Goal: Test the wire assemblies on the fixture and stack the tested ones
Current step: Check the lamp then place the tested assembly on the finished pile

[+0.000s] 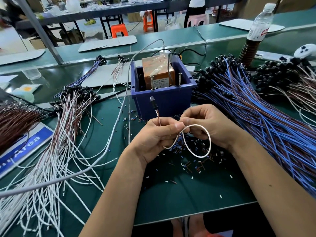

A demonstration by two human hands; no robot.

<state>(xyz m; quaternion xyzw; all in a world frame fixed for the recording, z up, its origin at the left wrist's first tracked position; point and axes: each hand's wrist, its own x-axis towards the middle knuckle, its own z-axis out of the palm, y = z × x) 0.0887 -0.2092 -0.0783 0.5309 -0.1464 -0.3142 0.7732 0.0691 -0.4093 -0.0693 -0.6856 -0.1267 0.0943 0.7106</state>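
Note:
My left hand point(159, 134) pinches a white-and-brown wire assembly point(201, 134) below its black LED head point(152, 102), which points up in front of the fixture. My right hand point(206, 124) pinches the same wire, which curls into a loop between both hands. The fixture is a blue bin point(164, 98) holding an orange box point(159, 72) and two upright screws point(151, 82). A pile of white-and-brown assemblies point(65, 127) fans out at the left. A large heap of blue-and-brown assemblies point(256, 106) lies at the right.
Small cut bits of insulation point(193, 161) litter the green mat. A grey cable point(109, 139) runs from the fixture across the left pile. A water bottle point(259, 23) stands at the back right. A blue sign point(25, 147) lies at the left edge.

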